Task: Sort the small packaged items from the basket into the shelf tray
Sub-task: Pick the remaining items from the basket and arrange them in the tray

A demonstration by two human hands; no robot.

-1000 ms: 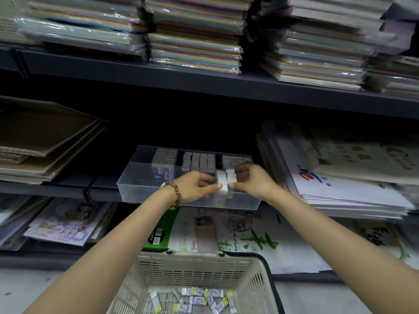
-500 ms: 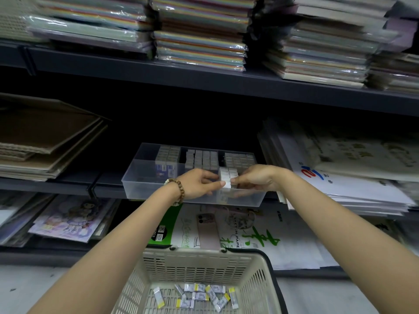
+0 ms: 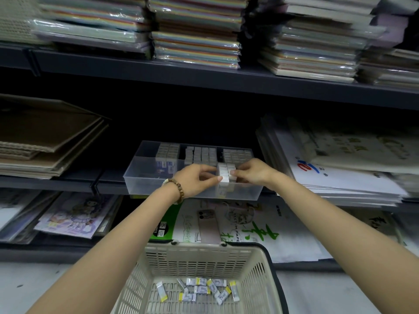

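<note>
A clear plastic tray sits on the middle shelf with rows of small white packaged items standing in it. My left hand and my right hand meet over the tray's front right part and pinch a small block of white packets from both sides. Below, a beige plastic basket stands on the floor with several loose white-and-yellow packets on its bottom. A bead bracelet is on my left wrist.
Stacks of wrapped coloured paper fill the top shelf. Brown card sheets lie left of the tray, white paper pads right of it. Sketch paper packs lie on the low shelf behind the basket.
Both hands stay at the same block of packets in the tray; they have shifted only slightly, and the view has drifted a little.
</note>
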